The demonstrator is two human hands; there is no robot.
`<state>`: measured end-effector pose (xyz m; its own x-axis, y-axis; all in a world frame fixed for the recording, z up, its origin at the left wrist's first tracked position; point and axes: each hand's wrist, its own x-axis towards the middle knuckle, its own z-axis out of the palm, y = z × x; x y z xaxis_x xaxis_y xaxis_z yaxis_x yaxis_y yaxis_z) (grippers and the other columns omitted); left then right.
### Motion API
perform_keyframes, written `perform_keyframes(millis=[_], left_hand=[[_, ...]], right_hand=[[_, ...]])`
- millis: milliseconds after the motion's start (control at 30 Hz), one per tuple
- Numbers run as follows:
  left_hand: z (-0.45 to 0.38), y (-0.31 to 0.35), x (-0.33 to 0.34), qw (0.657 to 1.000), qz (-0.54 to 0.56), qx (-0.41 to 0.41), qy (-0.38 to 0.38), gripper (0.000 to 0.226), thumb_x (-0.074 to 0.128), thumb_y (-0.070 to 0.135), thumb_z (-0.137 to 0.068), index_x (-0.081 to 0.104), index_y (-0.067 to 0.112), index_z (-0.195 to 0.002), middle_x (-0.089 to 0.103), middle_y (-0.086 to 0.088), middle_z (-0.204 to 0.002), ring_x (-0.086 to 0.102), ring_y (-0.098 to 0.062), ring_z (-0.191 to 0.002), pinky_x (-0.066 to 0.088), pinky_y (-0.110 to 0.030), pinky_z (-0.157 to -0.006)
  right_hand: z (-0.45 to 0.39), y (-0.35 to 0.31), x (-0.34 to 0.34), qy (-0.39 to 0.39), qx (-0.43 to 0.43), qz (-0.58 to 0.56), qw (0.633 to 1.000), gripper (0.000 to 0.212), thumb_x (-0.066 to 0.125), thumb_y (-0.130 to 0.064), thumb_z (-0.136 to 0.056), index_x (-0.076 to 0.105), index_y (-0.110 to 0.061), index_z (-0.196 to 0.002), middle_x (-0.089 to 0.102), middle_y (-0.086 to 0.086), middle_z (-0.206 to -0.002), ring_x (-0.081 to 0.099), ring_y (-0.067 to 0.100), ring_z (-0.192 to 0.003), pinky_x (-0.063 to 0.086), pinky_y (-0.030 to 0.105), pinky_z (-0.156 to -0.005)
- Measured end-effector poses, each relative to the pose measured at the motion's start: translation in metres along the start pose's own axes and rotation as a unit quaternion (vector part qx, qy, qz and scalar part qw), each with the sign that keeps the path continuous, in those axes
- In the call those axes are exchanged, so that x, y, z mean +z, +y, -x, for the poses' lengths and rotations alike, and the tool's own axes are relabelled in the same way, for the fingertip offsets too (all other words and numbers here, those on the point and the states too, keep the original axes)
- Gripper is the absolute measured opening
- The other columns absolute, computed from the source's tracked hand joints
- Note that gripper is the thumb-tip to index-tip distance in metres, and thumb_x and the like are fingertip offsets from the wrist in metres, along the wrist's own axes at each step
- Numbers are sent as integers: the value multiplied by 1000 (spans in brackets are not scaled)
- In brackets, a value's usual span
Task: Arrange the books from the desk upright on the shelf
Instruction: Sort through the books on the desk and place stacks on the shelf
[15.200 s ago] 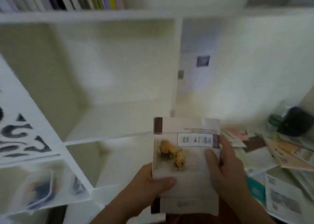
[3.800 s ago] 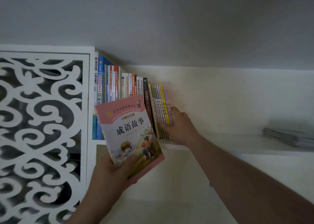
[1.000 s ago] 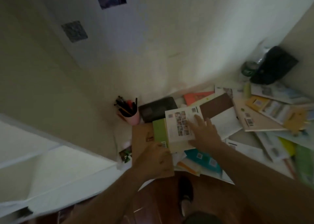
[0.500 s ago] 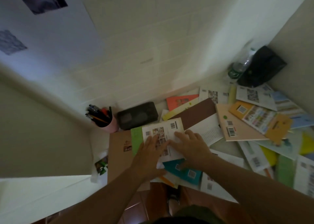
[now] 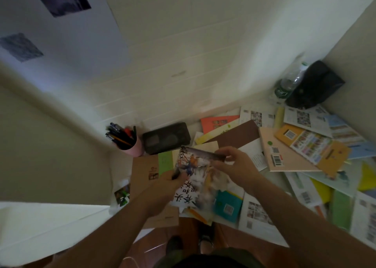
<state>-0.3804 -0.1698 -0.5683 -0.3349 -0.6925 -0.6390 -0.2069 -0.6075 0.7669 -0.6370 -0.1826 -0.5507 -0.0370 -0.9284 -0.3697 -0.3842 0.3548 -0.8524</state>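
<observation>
Head view: left hand (image 5: 162, 188) and right hand (image 5: 234, 166) both grasp illustrated white-cover paperback book (image 5: 195, 176); cluttered white desk (image 5: 270, 102) beneath hands.

A pink pen cup (image 5: 132, 145) stands beside a black case (image 5: 166, 140). The held book (image 5: 196, 178) shows a white cover with black characters and an orange-blue illustration. Around it lie a brown book (image 5: 234, 134), an orange book (image 5: 215, 122), a teal book (image 5: 227, 204) and a tan book (image 5: 142, 172).
</observation>
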Motion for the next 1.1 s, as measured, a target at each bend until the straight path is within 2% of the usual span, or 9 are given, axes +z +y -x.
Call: perform_keyframes(millis=[200,333,467,567,667,767,933,1033,1100], left_hand=[[28,1,-17,966,239,-94,12,38,44,34,-110,59,9,-135,73,-19,-123,72,-37,-111,61,-48,-83],[44,-4,-22,959,265,-94,19,41,46,38,-108,62,9,-132,74,-21,-120,73,-39,-107,59,-52,-85],[50,-6,-40,984,175,-42,5,52,65,45,-95,58,16,-137,71,-15,-130,69,-35,-117,55,-55,-100],[60,10,-56,990,-108,87,-14,34,59,52,-101,61,32,-128,71,-1,-123,69,-23,-112,58,-46,-96],[67,35,-56,864,-468,180,-46,31,52,56,-102,66,31,-114,66,6,-94,63,-18,-86,52,-34,-72],[74,60,-39,744,-608,276,9,25,60,57,-98,70,38,-111,66,15,-88,56,-3,-74,34,-23,-56],[84,56,-39,898,-288,307,131,31,83,51,-81,65,47,-106,68,23,-96,64,9,-87,49,-11,-65],[89,37,-45,937,-198,267,105,69,87,46,-79,47,48,-135,59,23,-116,62,0,-102,55,-21,-77],[92,26,-41,961,-136,231,72,77,85,37,-84,41,39,-146,61,13,-119,64,-8,-104,60,-30,-79]], right_hand=[[12,-35,29,-85,87,-202,972,28,77,-13,-93,66,-12,-118,79,14,-104,78,33,-93,63,47,-82],[31,-50,51,-71,85,-188,976,27,74,-16,-96,64,-12,-121,79,12,-105,78,33,-95,62,55,-89],[43,-55,58,-42,71,-140,987,40,79,-15,-91,61,-23,-125,78,8,-109,79,24,-92,64,52,-87],[52,-57,53,-15,11,79,997,80,87,-30,-82,41,-47,-146,66,-8,-120,72,13,-101,61,38,-86],[68,-74,55,-19,-121,348,929,102,82,-44,-84,13,-54,-158,53,-11,-140,54,16,-125,50,41,-102],[89,-97,68,-75,-149,516,840,76,65,-46,-97,17,-52,-156,60,-5,-132,61,21,-114,56,45,-94],[115,-91,56,22,-88,510,855,17,52,-44,-104,55,-38,-120,66,-8,-101,63,13,-87,59,38,-76],[138,-71,45,98,-36,207,973,10,64,-34,-101,65,-39,-110,74,-12,-103,72,8,-92,64,37,-77],[156,-67,46,173,-40,1,984,15,69,-24,-99,69,-35,-110,77,-9,-108,75,13,-98,65,44,-81]])
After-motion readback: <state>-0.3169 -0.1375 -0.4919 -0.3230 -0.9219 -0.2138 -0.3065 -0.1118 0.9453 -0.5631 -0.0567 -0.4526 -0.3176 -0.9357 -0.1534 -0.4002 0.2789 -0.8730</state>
